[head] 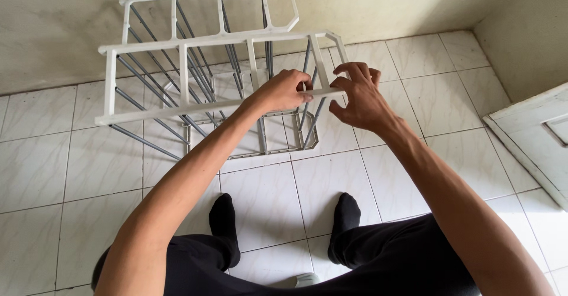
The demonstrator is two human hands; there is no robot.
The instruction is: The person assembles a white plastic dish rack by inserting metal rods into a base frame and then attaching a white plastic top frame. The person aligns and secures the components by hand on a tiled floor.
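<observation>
A white plastic rack [177, 47] with grey metal rods stands on the tiled floor against the wall, seen from above. It has white ladder-shaped frames at the top and one on the floor. My left hand [283, 92] grips the front rail of the nearest top frame, near its right end. My right hand [358, 97] is just beside it, fingers curled around the same rail at the frame's right corner. Both arms reach forward over my legs.
My feet in black socks [225, 219] stand on the white marbled floor tiles [59, 171] below the rack. A white door or panel edge [532, 142] lies at the right. The beige wall [59, 29] runs behind the rack.
</observation>
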